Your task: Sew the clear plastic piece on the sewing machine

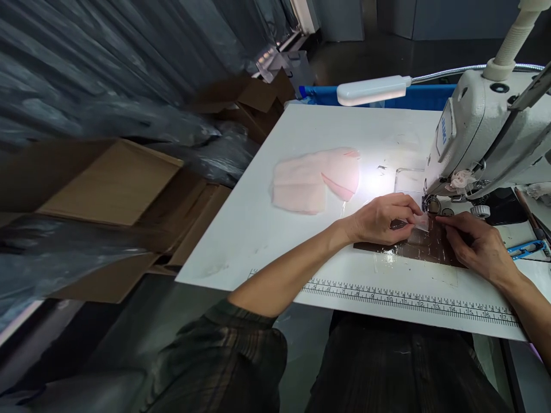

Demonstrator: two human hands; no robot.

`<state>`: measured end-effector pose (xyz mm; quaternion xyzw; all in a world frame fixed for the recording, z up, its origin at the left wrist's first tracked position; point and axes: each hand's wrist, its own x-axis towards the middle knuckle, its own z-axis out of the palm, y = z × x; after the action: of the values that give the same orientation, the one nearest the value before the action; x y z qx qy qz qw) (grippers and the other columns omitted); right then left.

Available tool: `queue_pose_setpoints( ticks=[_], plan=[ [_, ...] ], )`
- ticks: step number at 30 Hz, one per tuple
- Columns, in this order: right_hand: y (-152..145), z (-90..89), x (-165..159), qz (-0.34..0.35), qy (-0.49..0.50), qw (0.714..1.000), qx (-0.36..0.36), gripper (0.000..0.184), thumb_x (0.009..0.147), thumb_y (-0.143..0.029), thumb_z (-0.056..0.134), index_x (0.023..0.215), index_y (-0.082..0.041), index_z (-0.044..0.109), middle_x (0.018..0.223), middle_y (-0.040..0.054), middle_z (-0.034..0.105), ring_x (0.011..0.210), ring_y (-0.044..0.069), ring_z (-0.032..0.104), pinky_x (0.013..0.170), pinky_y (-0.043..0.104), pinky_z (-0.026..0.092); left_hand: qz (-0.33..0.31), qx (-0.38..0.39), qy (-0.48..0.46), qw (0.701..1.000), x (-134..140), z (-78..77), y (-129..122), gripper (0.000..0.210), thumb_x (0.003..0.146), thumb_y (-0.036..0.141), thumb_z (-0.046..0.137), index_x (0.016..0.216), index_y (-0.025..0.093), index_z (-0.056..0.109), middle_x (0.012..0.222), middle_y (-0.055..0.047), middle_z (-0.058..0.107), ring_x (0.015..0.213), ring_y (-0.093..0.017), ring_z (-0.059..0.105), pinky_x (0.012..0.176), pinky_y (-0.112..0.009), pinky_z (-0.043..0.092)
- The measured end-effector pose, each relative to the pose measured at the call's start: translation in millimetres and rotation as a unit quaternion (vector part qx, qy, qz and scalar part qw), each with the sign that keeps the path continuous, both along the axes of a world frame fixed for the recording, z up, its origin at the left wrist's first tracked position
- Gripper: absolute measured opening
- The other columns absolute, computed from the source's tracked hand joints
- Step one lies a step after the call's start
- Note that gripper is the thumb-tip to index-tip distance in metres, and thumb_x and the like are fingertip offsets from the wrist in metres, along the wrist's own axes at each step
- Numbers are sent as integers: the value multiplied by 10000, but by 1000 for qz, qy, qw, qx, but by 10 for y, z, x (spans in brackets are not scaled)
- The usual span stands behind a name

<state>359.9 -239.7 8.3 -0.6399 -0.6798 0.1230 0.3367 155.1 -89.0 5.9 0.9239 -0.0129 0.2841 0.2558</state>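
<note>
Just left of the presser foot of a white sewing machine [467, 126], my left hand [381, 221] pinches a small piece of thin pale pink fabric [422, 222]. My right hand [476, 244] is on the other side of the foot, its thumb and index finger closed close to the needle. Whatever those fingertips hold is too small to make out. Under both hands lies a shiny brown plate [426, 249] on the table. Further left, a larger pale pink fabric piece [301, 183] with a darker pink edge lies flat.
A printed ruler [387, 299] runs along the front of the white table [241, 241]. A white lamp [372, 90] hangs over the back. Blue thread snips [526, 249] lie at the right. Open cardboard boxes [112, 183] and plastic wrap stand left of the table.
</note>
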Motion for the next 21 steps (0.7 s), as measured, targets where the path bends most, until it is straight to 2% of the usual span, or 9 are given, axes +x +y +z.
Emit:
queue_pose_setpoints(
  ticks=[3, 6, 9, 11, 14, 16, 18, 21],
  plan=[
    [1, -1, -12, -25, 20, 999, 3, 290, 924, -258, 512, 1069, -204, 758, 894, 82, 750, 790, 221, 709, 711, 357, 572, 10, 49, -28, 998, 20, -34, -21, 164, 853, 101, 511, 764, 166, 633, 1033, -98, 748, 889, -143, 691, 715, -293, 608],
    [4, -19, -29, -36, 25, 999, -6, 293, 911, -268, 519, 1057, -201, 764, 900, 83, 751, 803, 218, 706, 734, 356, 571, -12, 115, -10, 993, 37, -85, -39, 202, 874, 75, 472, 828, 167, 646, 979, -75, 766, 854, -143, 688, 752, -314, 598],
    [24, -1, -15, -39, 12, 999, -27, 324, 896, -281, 502, 1050, -183, 769, 904, 99, 746, 804, 221, 705, 745, 359, 567, -9, 169, 17, 986, 47, -114, -46, 222, 890, 71, 458, 874, 162, 659, 912, -56, 768, 764, -143, 663, 728, -317, 566],
    [65, 62, 22, -27, -10, 998, -59, 337, 884, -285, 490, 1037, -182, 773, 899, 97, 743, 784, 218, 701, 740, 354, 562, -11, 186, 34, 982, 50, -105, -46, 220, 907, 91, 457, 897, 161, 665, 903, -53, 764, 769, -146, 658, 735, -315, 548],
    [181, 206, 93, 23, -52, 988, -145, 334, 875, -278, 483, 1023, -203, 773, 783, 55, 728, 665, 192, 669, 678, 318, 540, -15, 190, 60, 980, 58, -78, -43, 211, 939, 152, 471, 955, 175, 681, 928, -51, 759, 806, -151, 659, 754, -318, 529],
    [268, 273, 122, 47, -69, 979, -186, 307, 856, -247, 489, 970, -214, 773, 737, 37, 721, 644, 181, 654, 665, 292, 524, -19, 189, 72, 979, 65, -73, -37, 210, 954, 189, 488, 927, 191, 696, 946, -50, 760, 793, -148, 656, 743, -317, 514],
    [326, 277, 123, 29, -70, 980, -186, 285, 841, -223, 489, 911, -212, 765, 770, 43, 735, 692, 187, 663, 667, 278, 515, -27, 190, 62, 979, 69, -82, -30, 228, 962, 198, 500, 865, 193, 705, 951, -52, 761, 776, -141, 655, 737, -313, 500],
    [322, 184, 95, -28, -61, 989, -131, 306, 850, -232, 463, 923, -190, 757, 801, 60, 734, 696, 193, 651, 644, 283, 499, -32, 201, 29, 979, 70, -101, -22, 245, 967, 192, 511, 828, 191, 712, 952, -52, 765, 778, -138, 661, 750, -319, 480]
  ],
)
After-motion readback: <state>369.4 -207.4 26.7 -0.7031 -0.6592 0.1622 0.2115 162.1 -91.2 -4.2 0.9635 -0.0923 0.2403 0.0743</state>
